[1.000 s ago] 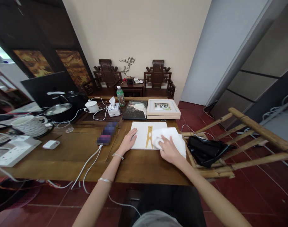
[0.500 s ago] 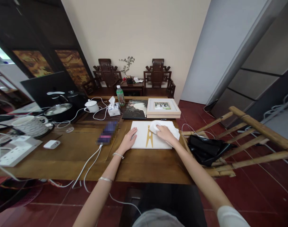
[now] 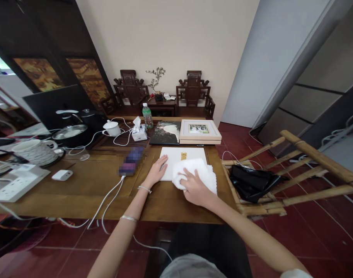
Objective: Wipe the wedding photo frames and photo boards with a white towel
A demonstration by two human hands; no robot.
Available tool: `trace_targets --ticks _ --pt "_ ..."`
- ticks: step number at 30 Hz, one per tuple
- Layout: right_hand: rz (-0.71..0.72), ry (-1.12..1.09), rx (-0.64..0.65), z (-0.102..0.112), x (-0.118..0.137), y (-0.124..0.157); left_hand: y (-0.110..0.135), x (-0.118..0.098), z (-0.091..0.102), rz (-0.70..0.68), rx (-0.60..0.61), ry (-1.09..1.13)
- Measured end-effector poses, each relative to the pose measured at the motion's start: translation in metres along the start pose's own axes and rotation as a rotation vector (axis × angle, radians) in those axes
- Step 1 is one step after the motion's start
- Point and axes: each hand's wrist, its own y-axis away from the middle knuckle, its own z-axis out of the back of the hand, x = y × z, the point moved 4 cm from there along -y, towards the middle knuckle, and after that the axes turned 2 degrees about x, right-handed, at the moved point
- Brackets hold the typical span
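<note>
A white rectangular board lies flat on the wooden table. My left hand rests on its left edge, fingers stretched out and close together. With my right hand I press a bunched white cloth onto the board's lower right part, and the cloth hangs past the near edge. Above the cloth shows the upper end of a gold figure on the white surface. The cloth hides the rest of it, and I cannot tell whether it is printed or a separate piece.
Behind the board lie a dark photo panel and a pale picture frame. Left of my hands are a phone with its cable, a tissue box, a lidded cup and a power strip. A bamboo chair stands at right.
My right hand has drawn the cloth down and slightly left, toward the near edge of the board, over the lower part of the gold figure. My left hand stays in place.
</note>
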Motion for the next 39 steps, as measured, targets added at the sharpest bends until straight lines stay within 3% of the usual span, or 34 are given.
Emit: trace_targets --ticks 5,12,16,20,27,30,33,39 --pt "0.043 0.002 0.021 0.004 -0.004 -0.004 0.0 0.001 0.0 -0.002 -0.005 -0.005" --pt "-0.075 0.114 -0.068 0.021 -0.038 -0.074 0.0 0.005 -0.002 0.005 -0.001 -0.022" --pt "-0.166 0.136 -0.09 0.02 -0.042 -0.1 0.0 0.005 -0.001 -0.004 0.001 -0.035" --pt "-0.127 0.156 -0.112 0.008 -0.027 -0.091 0.0 0.003 0.0 -0.004 0.006 -0.033" --pt "-0.004 0.054 0.004 -0.001 0.014 -0.025 0.0 0.0 0.0 0.006 0.013 -0.009" --pt "0.016 0.009 0.045 0.003 0.02 -0.012 -0.001 0.001 0.0 0.013 0.011 -0.021" --pt "0.018 0.022 0.053 0.006 0.014 -0.022 -0.001 0.003 -0.001 -0.002 0.015 -0.015" --pt "-0.114 0.133 -0.093 0.014 -0.022 -0.081 0.0 0.004 0.0 -0.01 0.006 -0.008"
